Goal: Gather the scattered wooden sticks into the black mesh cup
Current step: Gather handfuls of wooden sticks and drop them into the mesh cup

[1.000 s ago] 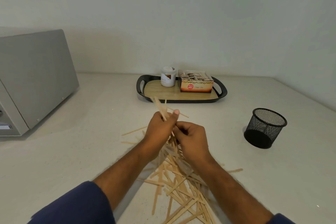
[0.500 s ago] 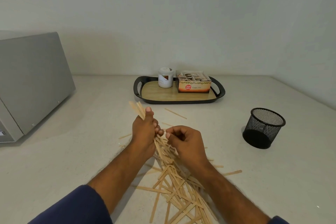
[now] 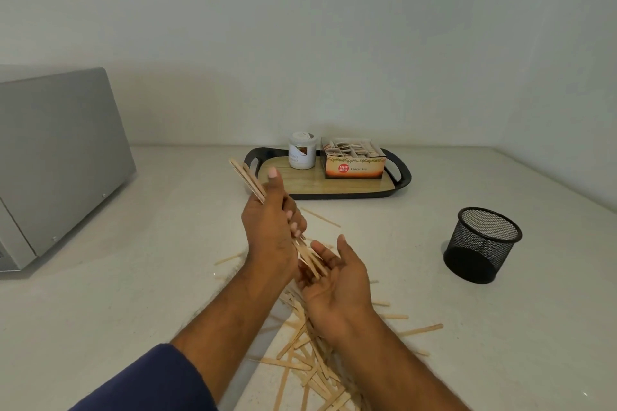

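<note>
My left hand [image 3: 270, 227] gripped a bundle of sticks [image 3: 248, 182]; my right hand [image 3: 337, 280] lay open beneath. The cup [image 3: 480, 243], far right, looked empty, and most sticks remained scattered.

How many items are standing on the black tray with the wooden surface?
2. A white jar stands at the back left of the tray, and an open box of tea bags stands beside it on the right. Nothing else shows on the tray.

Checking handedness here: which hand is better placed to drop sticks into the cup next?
Probably the left hand: it already grips a bundle of sticks. The right hand is nearer the cup but lies open under the bundle's lower ends.
</note>
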`<state>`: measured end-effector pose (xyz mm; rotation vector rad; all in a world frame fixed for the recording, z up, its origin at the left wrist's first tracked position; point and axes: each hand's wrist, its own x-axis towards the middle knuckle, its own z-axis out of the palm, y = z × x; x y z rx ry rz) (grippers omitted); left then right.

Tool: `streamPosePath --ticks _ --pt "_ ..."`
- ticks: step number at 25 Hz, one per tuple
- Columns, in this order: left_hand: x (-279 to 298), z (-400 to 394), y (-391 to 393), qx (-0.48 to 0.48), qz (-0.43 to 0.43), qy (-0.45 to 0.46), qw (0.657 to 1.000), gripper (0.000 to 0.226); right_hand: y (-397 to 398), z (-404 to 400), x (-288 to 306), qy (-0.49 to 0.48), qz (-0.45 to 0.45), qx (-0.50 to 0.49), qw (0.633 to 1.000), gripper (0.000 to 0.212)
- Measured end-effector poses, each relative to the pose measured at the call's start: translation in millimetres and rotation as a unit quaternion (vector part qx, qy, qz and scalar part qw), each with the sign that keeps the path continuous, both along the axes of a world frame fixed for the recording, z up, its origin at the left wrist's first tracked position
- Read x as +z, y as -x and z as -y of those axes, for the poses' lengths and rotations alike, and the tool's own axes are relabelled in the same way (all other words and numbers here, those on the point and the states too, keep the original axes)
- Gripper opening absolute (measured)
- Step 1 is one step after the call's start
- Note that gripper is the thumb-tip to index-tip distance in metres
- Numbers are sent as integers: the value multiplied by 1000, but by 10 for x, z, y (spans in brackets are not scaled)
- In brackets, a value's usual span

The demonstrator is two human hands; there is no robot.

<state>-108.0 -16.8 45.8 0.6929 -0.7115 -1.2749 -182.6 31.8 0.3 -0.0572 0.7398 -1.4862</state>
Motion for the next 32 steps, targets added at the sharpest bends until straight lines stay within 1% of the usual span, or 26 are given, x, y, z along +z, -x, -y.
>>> streamPosePath --ticks 2,3,4,6,9,10,12,14,16,19,21,23,24,25,26,27,28,29,30,31,32 --pt "-71 -72 69 -37 30 -5 999 23 -5 4 26 19 56 4 998 45" --pt "-98 -102 89 -56 44 -1 997 14 -1 3 30 24 68 3 997 44" --pt "-122 -117 100 -67 67 9 995 11 4 2 25 25 74 -1 997 43" --pt "-147 -129 103 -71 119 18 990 16 7 -5 9 22 75 -6 997 39" --pt "-187 -144 94 -85 176 -20 981 26 14 1 -2 35 51 13 998 31" --pt "-199 -147 79 -85 183 -34 979 33 23 -2 1 43 34 30 998 27" --pt "-215 -137 27 -71 168 -52 982 48 50 -37 34 62 -10 78 995 21" --pt "-214 -126 -37 -66 146 -49 986 55 81 -80 77 89 -36 114 989 20" --pt "-271 -121 -75 -78 157 -24 984 57 125 -98 98 108 -48 117 986 22" --pt "-380 -156 -101 -117 222 20 968 60 226 -95 108 96 -55 101 989 16" --pt "-424 -155 -151 -156 247 42 955 66 345 -90 139 85 -63 102 989 12" --pt "-433 -137 -234 -178 274 29 945 73 540 -71 204 81 -99 95 987 14" --pt "-450 -120 -289 -177 311 22 933 73 665 -49 253 77 -130 84 985 16" --pt "-477 -110 -354 -175 373 26 911 68 806 -22 318 72 -166 68 981 16" --pt "-522 -106 -430 -175 452 45 873 60 956 3 401 70 -206 50 975 13" --pt "-573 -99 -496 -183 536 76 821 55 1132 19 504 74 -252 29 964 12" --pt "-629 -81 -561 -199 611 112 758 55 1312 34 617 82 -305 11 949 11" --pt "-679 -64 -614 -226 665 147 696 60 1494 43 738 86 -366 -3 927 10" --pt "-703 -54 -640 -259 700 171 644 67 1672 37 868 85 -434 -15 897 9" --pt "-707 -51 -660 -289 720 182 604 74 1827 21 1000 79 -502 -24 861 9" --pt "-691 -50 -659 -311 729 187 581 81 1976 4 1122 69 -564 -34 822 10"
